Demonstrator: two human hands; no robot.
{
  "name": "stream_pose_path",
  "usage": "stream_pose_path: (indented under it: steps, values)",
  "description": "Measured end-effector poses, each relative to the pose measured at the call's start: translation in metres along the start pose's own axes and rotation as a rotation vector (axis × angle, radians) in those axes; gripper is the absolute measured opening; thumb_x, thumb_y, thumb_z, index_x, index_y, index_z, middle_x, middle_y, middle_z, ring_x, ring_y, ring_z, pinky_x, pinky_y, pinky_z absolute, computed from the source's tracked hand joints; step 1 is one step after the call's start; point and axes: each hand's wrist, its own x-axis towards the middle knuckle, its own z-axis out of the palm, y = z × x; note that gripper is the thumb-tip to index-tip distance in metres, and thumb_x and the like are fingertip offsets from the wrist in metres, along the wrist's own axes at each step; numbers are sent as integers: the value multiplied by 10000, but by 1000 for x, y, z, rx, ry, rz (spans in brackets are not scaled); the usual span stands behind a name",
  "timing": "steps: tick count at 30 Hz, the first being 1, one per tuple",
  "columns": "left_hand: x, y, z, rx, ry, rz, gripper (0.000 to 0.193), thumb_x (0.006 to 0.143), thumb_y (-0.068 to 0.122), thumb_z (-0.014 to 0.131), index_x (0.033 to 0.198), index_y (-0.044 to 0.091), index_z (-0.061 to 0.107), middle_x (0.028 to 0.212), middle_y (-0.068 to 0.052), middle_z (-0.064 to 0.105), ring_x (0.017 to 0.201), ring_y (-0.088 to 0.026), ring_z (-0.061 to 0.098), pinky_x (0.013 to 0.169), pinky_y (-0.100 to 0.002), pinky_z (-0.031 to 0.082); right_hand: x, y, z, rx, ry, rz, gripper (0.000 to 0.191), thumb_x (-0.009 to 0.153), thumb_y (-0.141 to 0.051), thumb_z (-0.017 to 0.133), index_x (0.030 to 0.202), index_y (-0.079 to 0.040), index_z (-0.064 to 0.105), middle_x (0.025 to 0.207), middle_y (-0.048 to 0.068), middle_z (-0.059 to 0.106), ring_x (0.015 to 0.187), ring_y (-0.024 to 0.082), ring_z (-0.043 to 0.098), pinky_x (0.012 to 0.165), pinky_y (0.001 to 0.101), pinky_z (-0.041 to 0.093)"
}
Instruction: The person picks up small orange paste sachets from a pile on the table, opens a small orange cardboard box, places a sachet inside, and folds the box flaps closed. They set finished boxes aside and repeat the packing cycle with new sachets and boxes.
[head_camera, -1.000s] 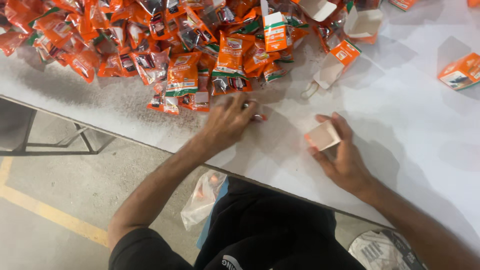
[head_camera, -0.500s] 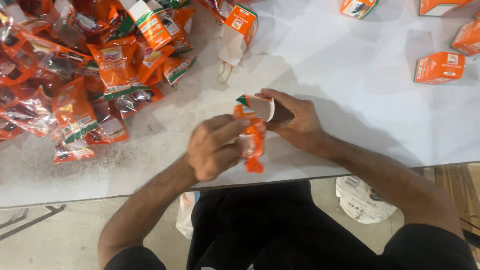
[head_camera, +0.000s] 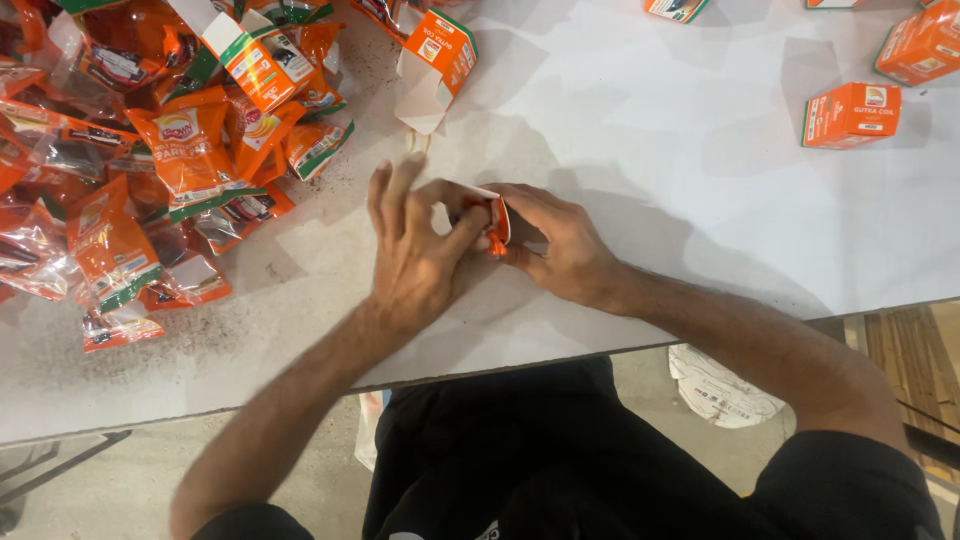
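Note:
Both hands meet near the table's front edge. My right hand (head_camera: 560, 245) grips a small orange and white carton (head_camera: 497, 215) with its open end turned left. My left hand (head_camera: 415, 245) presses an orange sachet into that open end with thumb and fingertips; little of the sachet shows. A pile of orange and clear sachets (head_camera: 150, 170) lies to the left of my left hand. An open, unfilled carton (head_camera: 432, 65) rests just beyond my hands.
The white table (head_camera: 650, 150) carries several closed orange cartons at the far right (head_camera: 850, 113) and along the top edge. Dark specks dust the surface near the pile. Below the table edge are my dark trousers, a white bag on the floor (head_camera: 725, 390) and wooden slats.
My left hand took a sachet from the pile and brought it to the carton in my right hand. Now the sachet is mostly inside the carton's open end.

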Motion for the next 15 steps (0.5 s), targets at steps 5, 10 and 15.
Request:
stream_pose_path:
  steps: [5, 10, 15]
  values:
    - [8, 9, 7, -533, -47, -650, 508, 912, 168, 732, 1292, -32, 462, 1269, -194, 501, 666, -269, 618, 620, -422, 530, -4, 1, 2, -62, 41, -64, 662, 825, -33, 859, 1405, -32, 539, 1360, 139, 595, 1203, 324, 660, 1001, 364, 569]
    - [7, -9, 21, -482, -50, -480, 150, 988, 69, 674, 1102, 13, 594, 945, -149, 666, 730, -286, 684, 653, -409, 539, -14, 3, 7, 75, 88, 27, 785, 917, -37, 810, 1536, 4, 330, 1455, 162, 567, 1306, 327, 626, 1083, 377, 540]
    - [7, -5, 27, -445, 19, -371, 141, 1003, 12, 628, 1130, 18, 568, 1031, -181, 652, 831, -333, 691, 711, -419, 544, -16, 3, 11, -290, 69, -223, 773, 910, -24, 795, 1555, -9, 369, 1524, 245, 501, 1324, 404, 605, 1068, 422, 563]
